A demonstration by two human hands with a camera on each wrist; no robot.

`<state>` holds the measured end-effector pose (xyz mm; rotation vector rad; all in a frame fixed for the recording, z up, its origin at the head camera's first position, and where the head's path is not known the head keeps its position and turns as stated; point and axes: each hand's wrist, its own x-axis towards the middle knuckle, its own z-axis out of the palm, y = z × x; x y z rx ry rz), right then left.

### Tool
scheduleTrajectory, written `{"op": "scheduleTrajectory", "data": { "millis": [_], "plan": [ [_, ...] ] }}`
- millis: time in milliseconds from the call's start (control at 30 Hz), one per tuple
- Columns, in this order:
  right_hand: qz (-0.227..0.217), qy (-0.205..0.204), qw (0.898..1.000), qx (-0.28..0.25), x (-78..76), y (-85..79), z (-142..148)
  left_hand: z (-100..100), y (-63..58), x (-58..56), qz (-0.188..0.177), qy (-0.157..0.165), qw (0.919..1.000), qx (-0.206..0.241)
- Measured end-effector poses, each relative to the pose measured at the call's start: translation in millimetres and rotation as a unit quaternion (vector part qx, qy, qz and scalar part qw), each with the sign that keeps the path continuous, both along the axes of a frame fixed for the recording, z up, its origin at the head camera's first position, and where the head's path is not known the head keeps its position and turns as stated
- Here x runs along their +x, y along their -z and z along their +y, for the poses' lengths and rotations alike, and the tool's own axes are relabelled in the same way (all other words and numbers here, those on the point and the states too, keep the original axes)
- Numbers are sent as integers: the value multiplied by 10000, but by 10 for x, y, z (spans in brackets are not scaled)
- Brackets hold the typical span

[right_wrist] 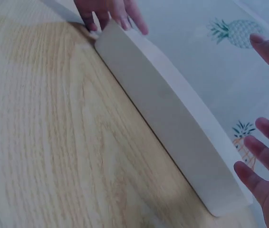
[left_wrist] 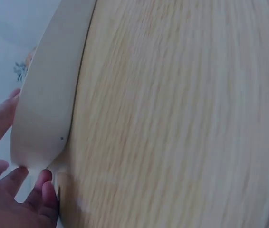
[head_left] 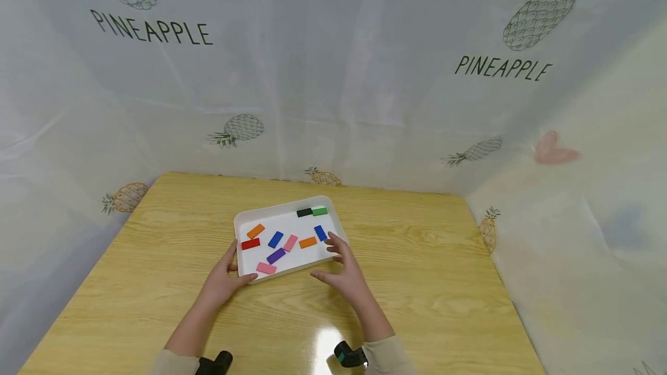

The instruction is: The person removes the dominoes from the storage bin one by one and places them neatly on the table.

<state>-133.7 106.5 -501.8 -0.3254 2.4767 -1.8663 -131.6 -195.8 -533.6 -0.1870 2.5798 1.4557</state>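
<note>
A shallow white tray [head_left: 297,224] lies slightly turned on the table, holding several small coloured rectangular blocks. My left hand [head_left: 221,283] grips its near left corner, with the thumb over the rim and the other fingers against the outer wall. Beside the near right corner, my right hand [head_left: 350,278] is spread, thumb and fingers apart, holding nothing. In the right wrist view, those fingers [right_wrist: 251,178] appear close to the tray's end; whether they touch it I cannot tell. Among the blocks are a red one [head_left: 250,244], a purple one [head_left: 276,256], and a black one [head_left: 304,212] against a green one [head_left: 320,211].
The tray rests on a wood-grain table [head_left: 417,282]. A pale curtain [head_left: 333,74] printed with pineapples hangs behind the table and along its sides. Dark wrist devices, such as the right one [head_left: 350,355], sit near the front edge of the head view.
</note>
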Motion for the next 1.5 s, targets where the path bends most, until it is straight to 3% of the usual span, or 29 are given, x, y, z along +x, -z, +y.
{"op": "scheduleTrajectory", "data": {
  "millis": [133,367,533,700,933,1500],
  "plan": [
    [-59,148,9999,29,7,59,32,107,28,-18,12,-62,9999,120],
    [-51,288,9994,-210,-21,67,114,212,135,-61,111,-144,9936,1118],
    [-199,138,9989,-411,-92,-28,164,239,182,-70,186,-108,9878,1544],
    [-285,24,9995,-152,-295,126,163,220,158,-47,167,100,9863,1636],
    [-507,-127,9978,404,-468,96,40,199,145,-27,85,155,9869,1602],
    [-1055,-503,9869,1114,-839,146,-157,195,146,-55,20,117,9881,1533]
  ]
}}
